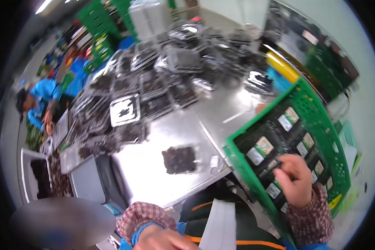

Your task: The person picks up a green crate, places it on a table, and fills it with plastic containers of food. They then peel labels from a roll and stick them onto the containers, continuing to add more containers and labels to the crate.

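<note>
the right hand (pixel 293 179) is in the green plastic lattice crate (pixel 314 102) at right of frame, fingers curled, seemingly pinching a dark labelled pack (pixel 279 163); the left hand (pixel 162 239), bottom centre, is farther, grip unclear.

Produce packing room, steel table (pixel 171 137), heaped clear punnets (pixel 154 79), green plastic crates (pixel 308 104), co-worker (pixel 39 102) sorting

Views: we have one, worn on the head.
Facing: we look forward and down over the steel table (pixel 150 166).
Nearness: our right hand (pixel 295 177) and left hand (pixel 162 241) lie close, at the lower edge.
Lens: we see wide, edges curved.
</note>
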Demonstrator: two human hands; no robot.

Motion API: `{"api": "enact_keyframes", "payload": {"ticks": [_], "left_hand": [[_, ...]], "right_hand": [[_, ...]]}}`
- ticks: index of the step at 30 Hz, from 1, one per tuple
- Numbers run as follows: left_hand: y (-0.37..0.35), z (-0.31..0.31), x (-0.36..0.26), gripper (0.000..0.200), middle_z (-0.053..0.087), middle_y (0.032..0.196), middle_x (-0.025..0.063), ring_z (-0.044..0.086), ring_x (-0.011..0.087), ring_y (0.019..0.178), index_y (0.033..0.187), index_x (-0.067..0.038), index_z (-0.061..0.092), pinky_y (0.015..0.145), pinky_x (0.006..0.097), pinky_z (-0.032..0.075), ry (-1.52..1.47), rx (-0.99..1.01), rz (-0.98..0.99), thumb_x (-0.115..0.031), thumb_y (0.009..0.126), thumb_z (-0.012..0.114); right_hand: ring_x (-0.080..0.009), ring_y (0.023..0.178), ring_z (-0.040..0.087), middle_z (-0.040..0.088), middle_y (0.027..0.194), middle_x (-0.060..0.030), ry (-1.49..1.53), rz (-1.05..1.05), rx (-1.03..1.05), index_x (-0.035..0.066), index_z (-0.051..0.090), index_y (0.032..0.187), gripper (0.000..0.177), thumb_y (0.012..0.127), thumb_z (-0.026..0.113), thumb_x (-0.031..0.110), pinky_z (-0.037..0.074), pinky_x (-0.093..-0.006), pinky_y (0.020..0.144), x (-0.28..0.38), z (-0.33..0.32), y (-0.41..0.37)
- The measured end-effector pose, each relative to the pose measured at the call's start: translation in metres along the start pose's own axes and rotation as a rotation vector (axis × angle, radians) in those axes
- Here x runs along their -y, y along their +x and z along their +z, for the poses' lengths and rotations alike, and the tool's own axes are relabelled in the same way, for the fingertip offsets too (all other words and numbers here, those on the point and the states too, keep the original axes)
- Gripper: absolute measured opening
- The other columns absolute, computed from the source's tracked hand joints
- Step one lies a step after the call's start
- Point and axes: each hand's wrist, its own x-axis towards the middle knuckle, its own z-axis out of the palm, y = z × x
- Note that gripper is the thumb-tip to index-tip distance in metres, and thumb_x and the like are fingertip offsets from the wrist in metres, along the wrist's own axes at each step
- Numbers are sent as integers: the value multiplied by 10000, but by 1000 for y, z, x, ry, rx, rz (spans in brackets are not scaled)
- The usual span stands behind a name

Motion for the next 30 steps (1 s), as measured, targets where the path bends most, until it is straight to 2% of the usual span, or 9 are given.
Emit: {"api": "enact_keyframes", "payload": {"ticks": [3,8,10,12,13,16,20,27,30], "left_hand": [[-73,-37,-12,356,595,977,140,603,268,822,1118,-7,536,746,385,483,408,-383,31,-118,798,644],[-290,-247,-6,683,467,1230,171,462,211,1095,1286,69,341,892,334,406,1667,-1345,-988,-225,779,692],[-344,-281,5,765,499,1088,138,480,231,940,1293,61,348,836,340,417,803,-1744,-975,-290,736,738],[-343,-287,22,738,536,905,82,499,229,742,1278,25,405,739,327,455,281,-2004,-958,-283,708,758],[-411,-299,45,678,543,860,64,494,208,687,1253,-22,450,674,320,455,1275,-1592,-1180,-284,706,754],[-391,-295,67,303,605,899,58,566,164,713,1087,-81,606,575,298,455,413,-1908,-616,-182,803,627],[-268,-196,29,320,605,997,64,608,138,835,1072,11,553,690,252,497,139,-1737,-523,-115,792,642],[8,-121,158,485,451,916,61,482,154,822,1019,-2,447,720,300,438,573,-276,-864,-310,763,720],[45,-71,292,485,472,880,141,480,276,776,992,-16,430,722,344,414,545,-240,-669,-311,738,720]], "right_hand": [[-240,874,555,550,962,-101,-244,-364,351,8,488,1147,414,791,639,154,453,-335,734,48,99,97],[-308,1083,488,512,1165,-161,-1082,-259,943,-17,461,1214,766,694,668,506,395,-455,911,-38,271,208],[-322,1099,478,479,1233,-178,-1145,-83,1209,-40,448,1220,868,647,676,571,387,-470,917,-47,307,224],[-352,907,569,618,862,-215,-897,-286,1230,-21,624,970,688,636,669,579,418,-452,849,-72,321,222],[-339,806,587,597,676,-196,-351,-536,1189,-9,647,833,572,649,667,533,443,-457,728,-95,332,213],[-322,737,560,567,783,-148,-482,-346,910,16,550,800,347,645,664,304,437,-377,633,-10,290,165],[-248,857,545,534,927,-114,186,3,374,33,470,1005,465,660,726,210,428,-341,764,4,147,109],[-226,1079,523,497,1227,-130,764,133,-609,12,365,1305,520,817,518,108,436,-338,903,-64,-31,-1],[-240,1109,501,485,1240,-138,706,217,-760,5,374,1305,480,871,513,158,427,-346,920,-124,-56,-18]]}}
